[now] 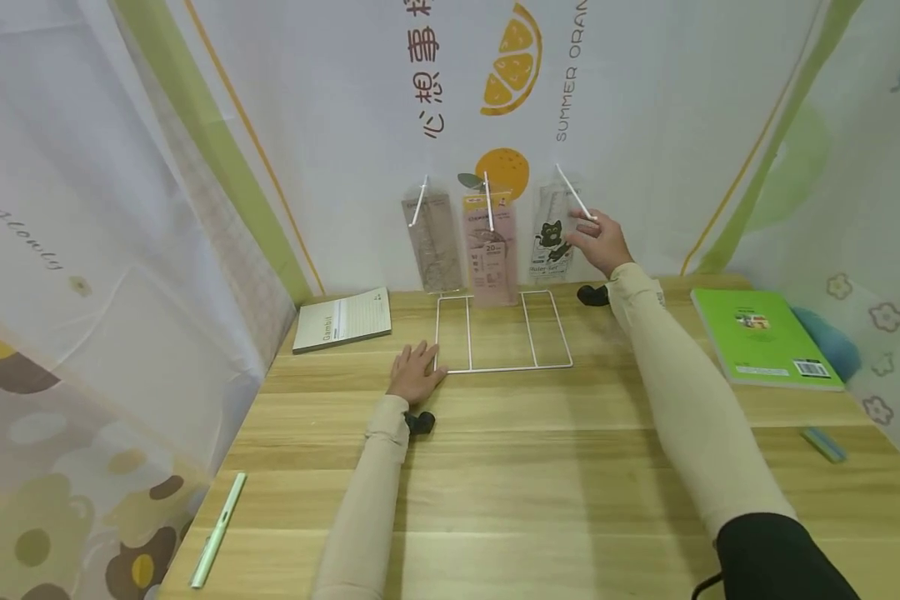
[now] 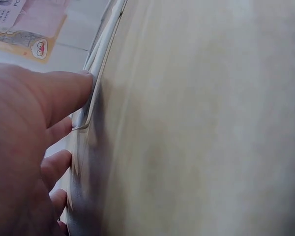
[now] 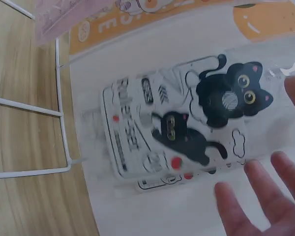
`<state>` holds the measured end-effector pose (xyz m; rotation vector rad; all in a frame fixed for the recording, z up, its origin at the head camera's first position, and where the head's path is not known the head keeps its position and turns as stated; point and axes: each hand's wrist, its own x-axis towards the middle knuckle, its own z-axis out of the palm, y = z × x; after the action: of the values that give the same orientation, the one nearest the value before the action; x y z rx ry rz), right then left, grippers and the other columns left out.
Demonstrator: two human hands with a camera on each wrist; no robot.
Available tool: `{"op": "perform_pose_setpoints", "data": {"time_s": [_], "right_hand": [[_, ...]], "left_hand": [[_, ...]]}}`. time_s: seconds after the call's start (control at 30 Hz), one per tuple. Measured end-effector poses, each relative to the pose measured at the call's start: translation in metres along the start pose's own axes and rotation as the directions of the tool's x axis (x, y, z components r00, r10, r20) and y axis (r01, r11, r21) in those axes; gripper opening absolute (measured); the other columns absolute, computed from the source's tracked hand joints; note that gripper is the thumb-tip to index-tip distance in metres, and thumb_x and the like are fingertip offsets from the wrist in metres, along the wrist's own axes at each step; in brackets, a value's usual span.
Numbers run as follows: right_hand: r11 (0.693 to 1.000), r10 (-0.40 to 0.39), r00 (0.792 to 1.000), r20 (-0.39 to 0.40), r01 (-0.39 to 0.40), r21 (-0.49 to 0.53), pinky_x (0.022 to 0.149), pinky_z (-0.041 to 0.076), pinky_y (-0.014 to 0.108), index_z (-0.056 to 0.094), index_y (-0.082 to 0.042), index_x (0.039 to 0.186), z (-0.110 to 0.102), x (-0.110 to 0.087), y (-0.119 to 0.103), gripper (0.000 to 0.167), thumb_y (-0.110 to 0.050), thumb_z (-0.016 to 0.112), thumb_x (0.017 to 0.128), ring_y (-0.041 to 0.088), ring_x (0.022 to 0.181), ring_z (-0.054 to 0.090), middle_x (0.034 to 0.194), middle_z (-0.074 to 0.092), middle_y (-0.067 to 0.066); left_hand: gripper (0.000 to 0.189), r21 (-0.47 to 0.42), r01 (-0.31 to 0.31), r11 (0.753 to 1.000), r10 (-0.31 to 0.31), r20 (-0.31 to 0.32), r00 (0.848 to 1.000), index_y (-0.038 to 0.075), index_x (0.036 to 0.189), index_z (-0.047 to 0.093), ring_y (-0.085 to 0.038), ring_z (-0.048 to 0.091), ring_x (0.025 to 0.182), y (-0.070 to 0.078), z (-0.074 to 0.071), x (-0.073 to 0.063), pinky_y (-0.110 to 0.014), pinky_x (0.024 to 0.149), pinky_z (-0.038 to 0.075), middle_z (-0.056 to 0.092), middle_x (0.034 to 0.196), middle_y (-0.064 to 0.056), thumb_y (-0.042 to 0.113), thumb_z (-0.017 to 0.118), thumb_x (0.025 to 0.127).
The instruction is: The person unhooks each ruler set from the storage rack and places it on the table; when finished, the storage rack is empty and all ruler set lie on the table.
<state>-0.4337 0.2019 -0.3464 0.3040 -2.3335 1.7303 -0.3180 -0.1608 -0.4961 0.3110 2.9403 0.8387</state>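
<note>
Black cloth (image 1: 783, 560) on the right arm lies nearest the head camera, and beyond it a beige sleeve (image 1: 690, 400) runs up to the right hand (image 1: 603, 243), whose thumb and fingers stand apart beside the cat-print ruler-set packet (image 1: 551, 237). Nothing is clamped between them; whether a fingertip touches the plastic, the views do not settle. That packet appears to hang from the rightmost white hook (image 1: 576, 193), in front of the printed curtain (image 1: 645, 125) and to the right of the pink packet (image 1: 497, 279). The left hand (image 1: 416, 375) rests at the near left corner of the white wire frame (image 1: 510, 369) on the wooden table (image 1: 495, 500), thumb against the wire, fingers spread rather than curled round it.

Judging by its look, the ruler-set packet should be very light, with a slick, crinkly clear sleeve round flat, fairly stiff rulers that could crack if bent hard. Its glossy surface may slide under a loose touch, and it would swing easily on the hook. The best hold seems to be a flat pinch on its upper side edges, close to the hook, thumb on the front and fingers behind, since tugging at the lower end could strain or tear the hanging hole
</note>
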Motion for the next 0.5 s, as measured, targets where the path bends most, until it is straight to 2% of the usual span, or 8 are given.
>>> {"op": "perform_pose_setpoints", "data": {"time_s": [0.07,0.13,0.23,0.33,0.4,0.5], "right_hand": [[1.000,0.001,1.000,-0.016,-0.001,0.002,0.108,0.046,0.042,0.053,-0.001,0.143,0.002,-0.001,-0.001,0.050,-0.008,0.065,0.095,0.030,0.130,0.055,0.150,0.045,0.020],[1.000,-0.019,0.999,-0.034,0.018,-0.013,0.097,0.051,0.032,0.056,0.000,0.140,0.004,-0.002,0.000,0.047,-0.008,0.067,0.094,0.020,0.112,0.061,0.142,0.051,0.022],[0.998,-0.070,0.997,-0.043,0.070,-0.009,0.086,0.051,0.019,0.058,0.004,0.136,0.006,-0.002,0.003,0.044,-0.006,0.067,0.094,0.007,0.095,0.060,0.131,0.056,0.027],[0.992,-0.120,0.992,-0.047,0.122,0.026,0.084,0.051,0.014,0.057,0.009,0.134,0.006,-0.003,0.007,0.043,-0.001,0.066,0.094,0.004,0.090,0.060,0.130,0.058,0.030],[0.990,-0.130,0.990,-0.053,0.133,0.048,0.083,0.051,0.013,0.056,0.011,0.134,0.005,-0.006,0.008,0.043,0.001,0.067,0.093,0.003,0.089,0.061,0.126,0.062,0.026],[0.989,-0.119,0.990,-0.075,0.125,0.076,0.078,0.051,0.013,0.058,0.011,0.131,0.002,-0.013,0.005,0.042,0.003,0.069,0.091,0.002,0.081,0.063,0.107,0.071,0.012]], "left_hand": [[0.058,0.001,0.004,1.000,-0.004,0.004,1.000,0.008,0.155,0.038,-0.047,0.009,0.153,0.001,0.000,0.000,-0.059,0.124,0.004,0.024,0.164,-0.021,0.033,0.051,0.105],[0.058,0.001,0.006,1.000,-0.006,0.005,1.000,0.008,0.156,0.038,-0.046,0.008,0.153,0.002,0.000,0.000,-0.059,0.124,0.003,0.024,0.165,-0.020,0.034,0.051,0.105],[0.059,0.013,0.013,1.000,-0.013,0.007,1.000,0.009,0.156,0.037,-0.045,0.008,0.153,0.001,0.001,0.000,-0.058,0.124,0.003,0.024,0.165,-0.019,0.035,0.051,0.105],[0.059,0.019,0.014,1.000,-0.014,0.005,1.000,0.010,0.156,0.037,-0.045,0.008,0.154,0.001,0.001,0.001,-0.058,0.124,0.003,0.024,0.165,-0.019,0.036,0.050,0.105],[0.059,0.020,0.013,1.000,-0.013,0.005,1.000,0.010,0.156,0.038,-0.045,0.008,0.154,0.001,0.001,0.001,-0.058,0.124,0.004,0.024,0.165,-0.019,0.036,0.050,0.105],[0.059,0.020,0.012,1.000,-0.012,0.005,1.000,0.010,0.156,0.038,-0.045,0.008,0.153,0.001,0.001,0.001,-0.058,0.124,0.003,0.024,0.165,-0.019,0.036,0.051,0.104]]}}
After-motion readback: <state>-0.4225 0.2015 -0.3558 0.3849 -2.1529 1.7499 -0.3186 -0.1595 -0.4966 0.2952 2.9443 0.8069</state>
